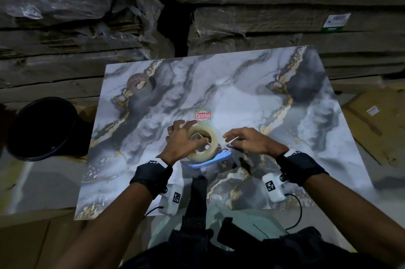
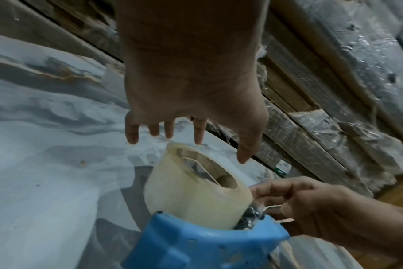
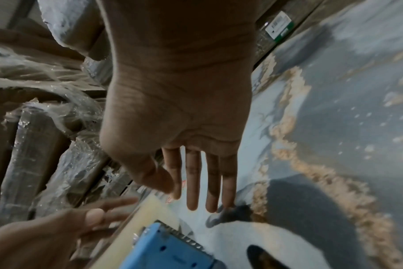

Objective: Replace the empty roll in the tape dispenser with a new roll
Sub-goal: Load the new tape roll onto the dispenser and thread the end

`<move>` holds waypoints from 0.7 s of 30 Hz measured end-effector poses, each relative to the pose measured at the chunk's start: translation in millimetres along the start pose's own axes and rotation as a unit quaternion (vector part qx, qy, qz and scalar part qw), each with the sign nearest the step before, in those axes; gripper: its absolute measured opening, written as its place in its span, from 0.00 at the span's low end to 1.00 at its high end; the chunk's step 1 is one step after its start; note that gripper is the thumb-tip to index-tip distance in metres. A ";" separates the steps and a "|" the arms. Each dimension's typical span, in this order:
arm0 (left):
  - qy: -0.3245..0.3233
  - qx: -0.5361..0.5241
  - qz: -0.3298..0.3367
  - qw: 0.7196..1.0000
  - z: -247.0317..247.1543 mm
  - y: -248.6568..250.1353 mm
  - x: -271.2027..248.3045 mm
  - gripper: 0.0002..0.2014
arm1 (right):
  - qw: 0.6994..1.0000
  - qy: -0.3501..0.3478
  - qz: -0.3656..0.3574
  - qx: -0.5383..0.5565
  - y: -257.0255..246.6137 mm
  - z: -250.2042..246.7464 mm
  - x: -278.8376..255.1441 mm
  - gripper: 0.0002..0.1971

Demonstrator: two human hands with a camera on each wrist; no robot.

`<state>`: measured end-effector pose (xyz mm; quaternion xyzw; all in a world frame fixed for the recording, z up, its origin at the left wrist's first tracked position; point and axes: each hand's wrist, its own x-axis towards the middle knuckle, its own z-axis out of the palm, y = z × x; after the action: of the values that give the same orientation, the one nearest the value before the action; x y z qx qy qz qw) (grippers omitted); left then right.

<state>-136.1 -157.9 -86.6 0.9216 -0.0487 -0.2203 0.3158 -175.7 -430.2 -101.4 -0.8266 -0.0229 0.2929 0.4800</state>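
Observation:
A cream new tape roll [image 1: 213, 140] sits on the hub of the blue tape dispenser [image 1: 210, 160], which lies on the marble table [image 1: 252, 97]. My left hand [image 1: 190, 133] hovers over the roll with its fingers spread; in the left wrist view its fingertips [image 2: 199, 138] stand just clear of the roll [image 2: 191, 200]. My right hand [image 1: 230, 140] is beside the dispenser's [image 2: 196, 245] front end, and a pale tape end [image 2: 273, 207] shows pinched between thumb and forefinger. The empty brown core [image 1: 139, 82] lies at the table's far left.
A red round sticker [image 1: 202, 115] is on the table just beyond the roll. A black bucket [image 1: 41, 128] stands left of the table and a flat cardboard box [image 1: 377, 119] right of it. Plastic-wrapped cartons [image 1: 263, 16] are stacked behind.

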 end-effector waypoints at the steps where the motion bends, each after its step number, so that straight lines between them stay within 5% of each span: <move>1: -0.006 0.037 0.008 0.999 0.4 7.9 -5.3 0.39 | 1.000 -0.013 -0.003 -0.016 2.5 -0.7 -2.7 0.14; 5: -0.044 0.140 0.101 0.984 8.1 27.9 -15.4 0.46 | 0.997 -0.031 -0.046 -0.058 5.7 6.4 -5.1 0.13; 9: -0.111 0.229 0.091 0.963 23.2 24.9 -16.0 0.53 | 0.995 -0.038 -0.069 -0.066 7.2 8.0 2.6 0.17; 21: -0.032 0.228 0.094 0.969 37.3 20.4 -30.2 0.43 | 0.993 -0.077 -0.091 0.005 15.3 -1.2 15.3 0.09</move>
<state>-178.5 -188.1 -89.2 0.9529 -0.1942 -0.2025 0.1151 -166.2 -434.5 -120.4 -0.7935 -0.1335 0.3109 0.5058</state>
